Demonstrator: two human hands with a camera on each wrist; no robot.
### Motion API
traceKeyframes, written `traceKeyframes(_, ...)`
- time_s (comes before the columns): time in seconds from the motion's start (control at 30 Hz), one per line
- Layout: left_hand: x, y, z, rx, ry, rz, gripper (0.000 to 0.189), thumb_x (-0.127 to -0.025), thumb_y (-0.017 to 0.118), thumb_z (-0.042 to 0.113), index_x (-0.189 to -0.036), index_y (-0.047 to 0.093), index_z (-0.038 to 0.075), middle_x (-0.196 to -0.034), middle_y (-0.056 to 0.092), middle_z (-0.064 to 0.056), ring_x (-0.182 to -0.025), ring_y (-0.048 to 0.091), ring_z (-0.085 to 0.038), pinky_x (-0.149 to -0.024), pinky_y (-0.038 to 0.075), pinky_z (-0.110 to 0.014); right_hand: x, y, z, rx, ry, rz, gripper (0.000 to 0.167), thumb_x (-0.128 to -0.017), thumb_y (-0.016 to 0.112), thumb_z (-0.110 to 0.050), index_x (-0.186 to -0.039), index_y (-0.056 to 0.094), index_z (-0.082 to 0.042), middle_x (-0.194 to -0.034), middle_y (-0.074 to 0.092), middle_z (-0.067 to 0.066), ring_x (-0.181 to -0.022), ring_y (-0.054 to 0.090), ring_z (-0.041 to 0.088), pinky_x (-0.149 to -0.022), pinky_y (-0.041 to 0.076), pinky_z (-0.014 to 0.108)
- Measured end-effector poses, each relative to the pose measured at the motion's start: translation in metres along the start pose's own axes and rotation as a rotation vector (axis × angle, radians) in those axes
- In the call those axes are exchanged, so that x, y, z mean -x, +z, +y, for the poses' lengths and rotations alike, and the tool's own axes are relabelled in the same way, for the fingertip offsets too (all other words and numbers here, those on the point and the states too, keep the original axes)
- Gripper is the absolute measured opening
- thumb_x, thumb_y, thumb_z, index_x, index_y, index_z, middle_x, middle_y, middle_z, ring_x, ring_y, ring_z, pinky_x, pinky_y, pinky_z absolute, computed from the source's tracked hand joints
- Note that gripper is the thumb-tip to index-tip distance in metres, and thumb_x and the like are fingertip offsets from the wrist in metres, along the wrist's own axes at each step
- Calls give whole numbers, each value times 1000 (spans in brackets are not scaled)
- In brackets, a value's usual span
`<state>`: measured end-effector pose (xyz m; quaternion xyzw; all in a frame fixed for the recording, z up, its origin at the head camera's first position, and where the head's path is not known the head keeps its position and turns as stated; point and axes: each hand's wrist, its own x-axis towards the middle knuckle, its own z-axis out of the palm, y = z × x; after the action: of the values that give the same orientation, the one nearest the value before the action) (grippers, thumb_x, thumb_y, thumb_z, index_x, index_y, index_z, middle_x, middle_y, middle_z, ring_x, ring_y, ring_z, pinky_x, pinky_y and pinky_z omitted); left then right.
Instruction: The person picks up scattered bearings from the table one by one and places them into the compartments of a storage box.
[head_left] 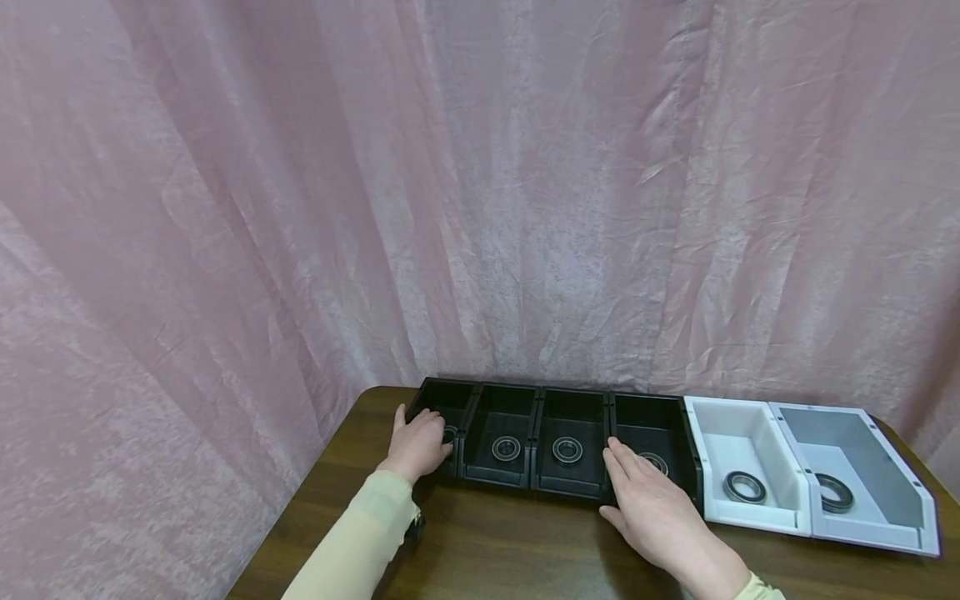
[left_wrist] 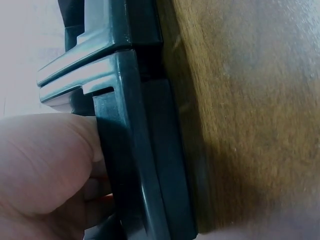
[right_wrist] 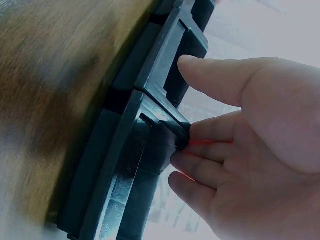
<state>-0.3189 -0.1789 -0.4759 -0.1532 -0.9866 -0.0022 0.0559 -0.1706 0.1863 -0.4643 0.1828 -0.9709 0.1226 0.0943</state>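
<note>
In the head view my left hand (head_left: 417, 446) is over the front of the leftmost black bin (head_left: 448, 385). A bearing (head_left: 450, 433) shows partly beside its thumb. The left wrist view has the thumb (left_wrist: 55, 155) behind the bin's front wall, with loosely bent fingers below and their tips hidden. My right hand (head_left: 651, 504) lies over the fourth black bin (head_left: 678, 425), fingers straight, fingertips at the divider beside the third bin. Part of a bearing (head_left: 656, 462) shows past those fingers. In the right wrist view the fingers (right_wrist: 200, 165) meet the bin edge, thumb apart.
Two middle black bins hold one bearing (head_left: 506, 448) and another bearing (head_left: 567, 450). To the right stand a white bin (head_left: 798, 504) with a larger bearing (head_left: 745, 487) and a light grey bin (head_left: 885, 533) with a dark-rimmed bearing (head_left: 834, 493). Behind the wooden table (head_left: 495, 542) hangs a pink curtain (head_left: 525, 208).
</note>
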Motion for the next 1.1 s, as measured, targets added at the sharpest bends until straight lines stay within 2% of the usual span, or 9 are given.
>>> traceKeyframes(0.4,-6,0,4,-45,-16,-12,28,-96,87,29,-117,83,10,-143,73,-10,-146,58,-34,-125,22,-74,0,0,0,5,5,-1,78,-94,90,-27,-152,55,13,-163,49,31,-148,53,47,-119,45,59)
traceKeyframes(0.6,-7,0,5,-69,-34,-48,29,-97,86,29,-120,84,11,-142,73,-9,-147,57,-33,-125,20,-75,-2,-1,-1,-11,27,-38,79,-95,89,-27,-154,54,11,-165,48,30,-149,51,47,-120,44,60)
traceKeyframes(1.1,-14,4,6,-105,-61,-90,28,-99,83,30,-121,85,12,-145,72,-8,-150,54,-32,-126,17,-76,-1,-1,-2,-5,20,-29,79,-95,89,-27,-154,54,12,-165,48,30,-149,52,46,-120,45,60)
